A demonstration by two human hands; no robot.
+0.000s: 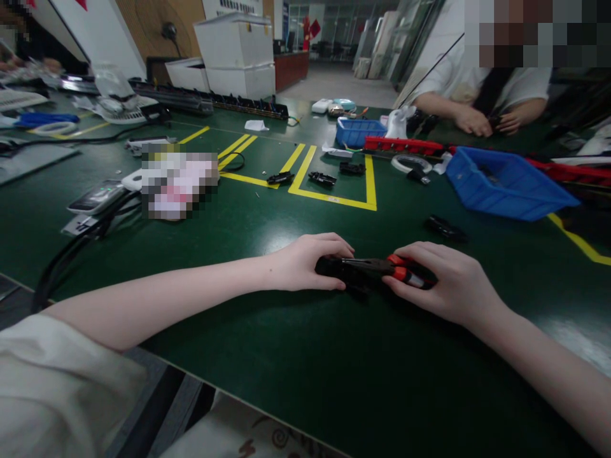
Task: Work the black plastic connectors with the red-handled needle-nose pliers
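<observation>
Near the middle of the green table [305, 343], my left hand [305, 262] is closed around a small black plastic part [351, 277]. My right hand [442, 280] grips pliers [400, 270] by their red-and-black handles. The dark jaws point left and reach onto the black part; whether they pinch it cannot be made out. A similar black part [445, 228] lies just beyond my right hand. Farther off, more black parts lie at the yellow tape marks: one on the left [280, 178], one in the middle [322, 179] and one behind [352, 168].
A blue bin [510, 184] stands at the right, with a smaller blue bin [360, 131] farther back. Red strips [405, 145] run between them. On the left are black cables [81, 238] and a device with a screen [98, 196]. Across the table sits a person [482, 95].
</observation>
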